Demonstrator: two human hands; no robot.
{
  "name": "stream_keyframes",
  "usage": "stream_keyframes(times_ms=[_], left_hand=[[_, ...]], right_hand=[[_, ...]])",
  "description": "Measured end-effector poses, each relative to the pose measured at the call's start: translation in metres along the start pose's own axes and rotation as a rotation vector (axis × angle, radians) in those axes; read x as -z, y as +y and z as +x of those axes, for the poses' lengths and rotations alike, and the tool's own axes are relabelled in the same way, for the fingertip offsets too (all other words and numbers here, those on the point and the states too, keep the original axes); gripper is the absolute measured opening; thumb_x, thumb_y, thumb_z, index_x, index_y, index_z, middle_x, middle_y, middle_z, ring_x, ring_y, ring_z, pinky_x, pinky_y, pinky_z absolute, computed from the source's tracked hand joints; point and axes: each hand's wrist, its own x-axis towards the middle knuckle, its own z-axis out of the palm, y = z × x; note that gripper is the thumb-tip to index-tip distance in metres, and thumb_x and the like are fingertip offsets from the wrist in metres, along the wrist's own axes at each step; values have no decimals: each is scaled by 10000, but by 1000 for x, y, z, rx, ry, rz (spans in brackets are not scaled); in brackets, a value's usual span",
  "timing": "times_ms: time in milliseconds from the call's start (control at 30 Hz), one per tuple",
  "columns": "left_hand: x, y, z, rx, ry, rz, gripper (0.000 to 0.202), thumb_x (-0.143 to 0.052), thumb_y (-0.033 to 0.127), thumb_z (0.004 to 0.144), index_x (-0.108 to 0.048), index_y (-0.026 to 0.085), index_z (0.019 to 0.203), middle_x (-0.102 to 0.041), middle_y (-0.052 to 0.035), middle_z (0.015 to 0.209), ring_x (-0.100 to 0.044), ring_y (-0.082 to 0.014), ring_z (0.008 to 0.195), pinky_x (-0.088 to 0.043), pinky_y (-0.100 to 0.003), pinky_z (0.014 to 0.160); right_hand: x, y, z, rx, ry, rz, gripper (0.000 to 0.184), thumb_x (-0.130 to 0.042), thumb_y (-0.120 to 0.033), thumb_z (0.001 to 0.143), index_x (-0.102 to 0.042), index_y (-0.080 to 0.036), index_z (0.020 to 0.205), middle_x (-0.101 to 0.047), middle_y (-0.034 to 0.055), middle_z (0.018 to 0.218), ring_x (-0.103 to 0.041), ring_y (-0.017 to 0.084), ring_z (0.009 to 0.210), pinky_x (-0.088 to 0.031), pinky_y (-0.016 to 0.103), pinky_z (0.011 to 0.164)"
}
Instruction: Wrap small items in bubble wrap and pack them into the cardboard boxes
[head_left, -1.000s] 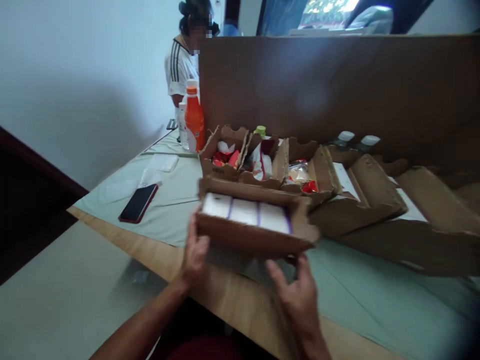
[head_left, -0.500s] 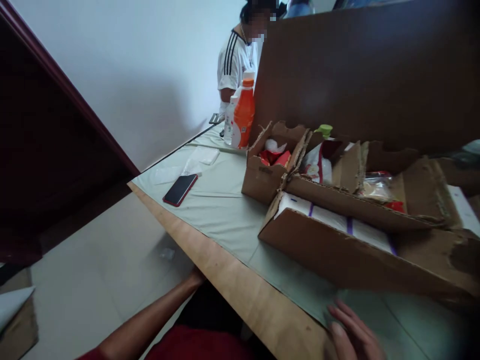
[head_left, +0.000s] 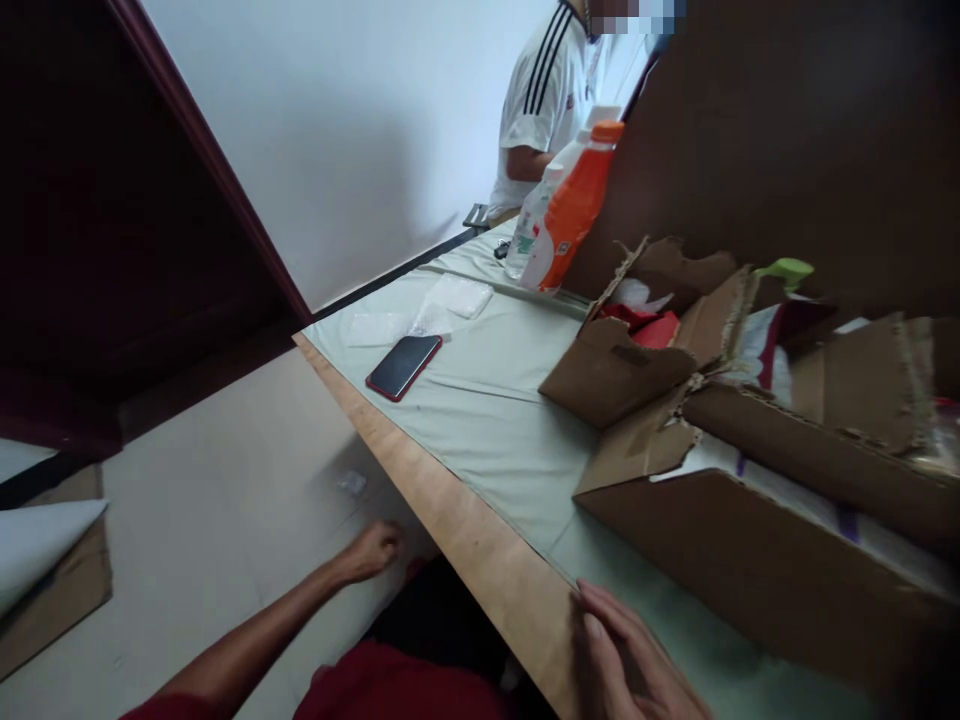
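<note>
Beside the table's wooden edge, over the floor, hangs my left hand (head_left: pixel 375 548), its fingers curled into a loose fist with nothing showing in it. My right hand (head_left: pixel 634 665) rests at the near edge of the table (head_left: pixel 517 430), fingers stretched out and holding nothing. Just beyond it stand cardboard boxes (head_left: pixel 720 530) with white packs striped in purple inside. A smaller cardboard box (head_left: pixel 600 375) holds red and white wrappers. Farther left on the green cloth lies a dark phone (head_left: pixel 405 367) with a red rim.
An orange bottle (head_left: pixel 577 215) and a clear bottle (head_left: pixel 529 235) stand at the back by a brown partition (head_left: pixel 795 140). Thin clear plastic packaging (head_left: pixel 457 297) lies behind the phone. A person in a white striped shirt (head_left: pixel 536 100) is beyond the table.
My left hand has come out from beside the table edge into view. My right hand appears farther left, at the table's edge. The view has turned and tilted, shifting the boxes and bottles rightward.
</note>
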Motion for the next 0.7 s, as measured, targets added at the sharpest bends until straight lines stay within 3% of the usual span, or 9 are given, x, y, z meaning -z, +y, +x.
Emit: stream_keyframes(times_ms=[67,100,200,267,300,400,467,567,700], left_hand=[[55,2,-1,15,-34,118,326,-660,369,877,-652,209,594,-646,-4,631,-618,-172,589,-512,-278,543],[84,7,5,14,-16,173,311,-638,341,828,-632,218,543,-629,-5,583,-616,-184,585,-511,-293,566],[159,33,55,-16,166,339,161,-559,278,738,-712,233,716,-712,-39,779,-651,-235,794,-523,-358,793],[189,52,108,-30,281,431,232,-542,266,732,-730,229,862,-727,-71,989,-644,-258,943,-489,-377,911],[198,61,137,-24,315,469,258,-547,261,728,-730,223,906,-718,-84,1046,-641,-266,983,-475,-379,938],[206,73,213,36,354,552,216,-617,277,711,-709,189,886,-706,-128,1036,-646,-308,1026,-471,-389,930],[202,72,248,82,343,585,145,-685,293,674,-673,184,768,-709,-136,937,-654,-334,1004,-479,-385,877],[193,63,273,122,310,599,135,-724,252,619,-598,204,603,-680,-90,740,-662,-324,915,-471,-359,798],[185,58,276,96,341,537,166,-666,165,601,-535,214,511,-602,-43,613,-650,-281,837,-453,-337,762]], right_hand=[[-7,-12,32,162,-35,0,251,-579,-371,976,-763,-280,1121,-793,48,1090,-759,259,984,-617,418,931],[-14,-20,53,242,-64,3,256,-567,-362,977,-761,-280,1123,-794,49,1084,-758,256,981,-616,419,922],[-49,-53,128,384,-203,21,283,-529,-325,968,-756,-262,1123,-773,78,1159,-724,268,1072,-582,442,957],[-82,-78,184,341,-279,12,289,-541,-262,923,-748,-231,1124,-743,99,1240,-672,283,1172,-531,457,1018],[-99,-89,211,254,-303,-9,301,-541,-227,910,-735,-217,1140,-734,98,1258,-650,273,1198,-504,439,1044],[-146,-110,280,154,-273,-65,326,-502,-220,949,-700,-140,1195,-714,151,1264,-625,275,1184,-463,422,1048],[-171,-115,312,109,-239,-101,315,-490,-264,984,-705,-111,1154,-694,192,1268,-583,302,1211,-415,450,1069],[-201,-116,340,49,-215,-123,283,-549,-331,977,-718,-112,1032,-669,226,1262,-527,344,1228,-361,501,1073],[-223,-118,356,-2,-192,-65,135,-605,-244,903,-699,-147,914,-666,189,1242,-519,336,1213,-346,502,1063]])
